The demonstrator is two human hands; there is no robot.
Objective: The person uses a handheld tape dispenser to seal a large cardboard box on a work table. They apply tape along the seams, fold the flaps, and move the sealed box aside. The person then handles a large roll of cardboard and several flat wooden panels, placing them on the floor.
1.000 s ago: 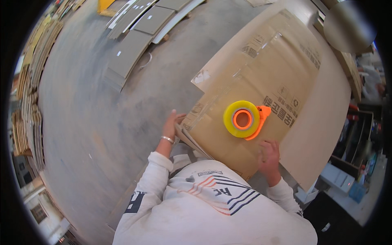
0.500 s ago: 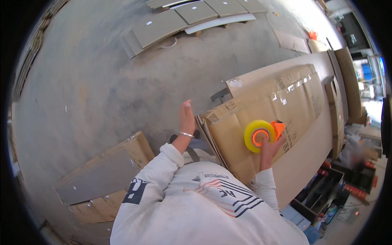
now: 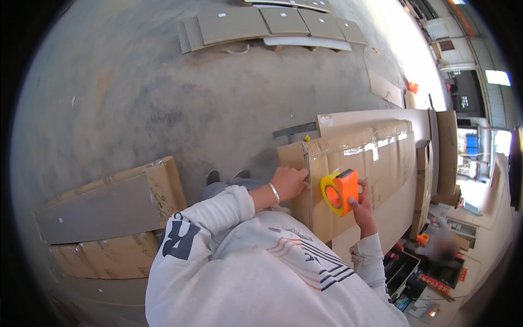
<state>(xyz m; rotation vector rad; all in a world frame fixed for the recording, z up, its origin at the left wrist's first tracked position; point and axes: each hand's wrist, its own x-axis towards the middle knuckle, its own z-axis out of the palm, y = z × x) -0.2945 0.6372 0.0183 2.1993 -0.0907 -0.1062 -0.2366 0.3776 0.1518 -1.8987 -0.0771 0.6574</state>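
A long brown cardboard box point(image 3: 389, 163) lies in front of me, with strips of clear tape shining along its top. My right hand point(image 3: 364, 210) grips an orange tape dispenser point(image 3: 350, 188) carrying a yellow roll of tape point(image 3: 328, 192), held just over the box near its left end. At that end, my left hand point(image 3: 289, 184) has its fingers bent in against the box's edge and closed on a cardboard flap point(image 3: 291, 155). Its fingertips are partly hidden, so the exact hold is unclear.
Under the box is a pale board surface point(image 3: 376, 117). Wrapped flat packs point(image 3: 98, 210) lean at the lower left. Grey panels point(image 3: 231, 24) lie on the floor beyond. At the right, another person point(image 3: 438, 245) is near dark bins point(image 3: 400, 270), with an orange tape dispenser point(image 3: 422, 238).
My left hand, raised and open before, has come down right to the box's end and closed there. The tape dispenser in my right hand has turned its orange side up. My view has shifted.
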